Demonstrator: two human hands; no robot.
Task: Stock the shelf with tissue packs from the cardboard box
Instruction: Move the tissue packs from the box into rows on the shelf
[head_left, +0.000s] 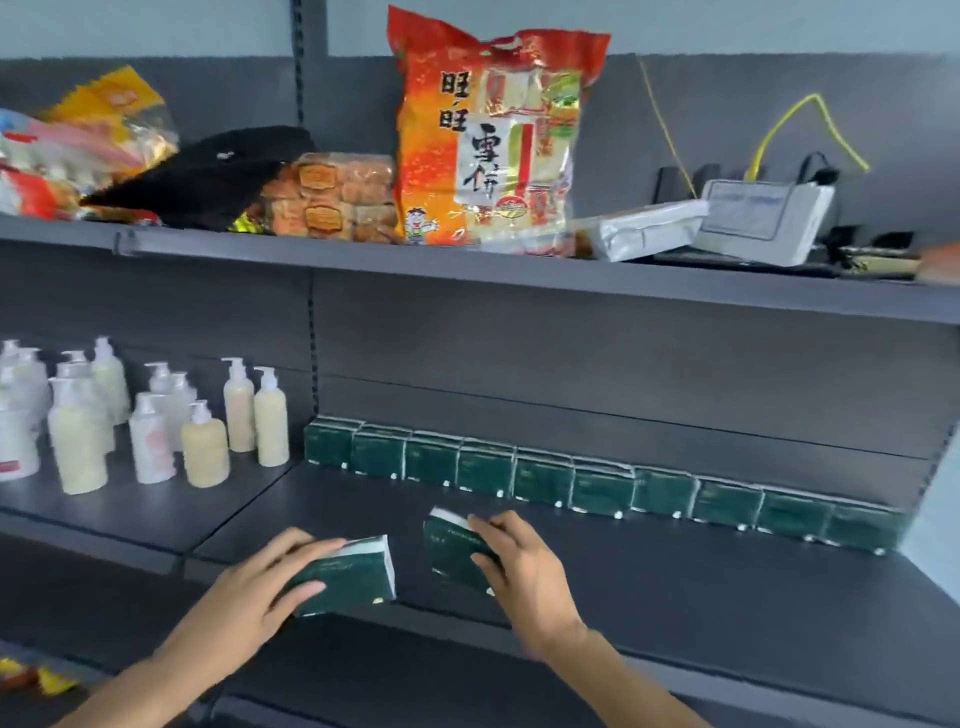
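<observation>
Forearms (171, 670) cut off below frame

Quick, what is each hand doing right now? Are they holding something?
Left hand: holds a dark green rectangular tissue pack above the grey metal shelf.
Right hand: holds a second dark green tissue pack, tilted upright.

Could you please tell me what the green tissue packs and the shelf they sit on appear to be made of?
The tissue packs look wrapped in thin glossy plastic film, judging by small highlights and soft, slightly puffed edges; white tissue shows at the sides. The shelf looks like matte dark-grey painted metal, with a slotted upright behind.
</observation>
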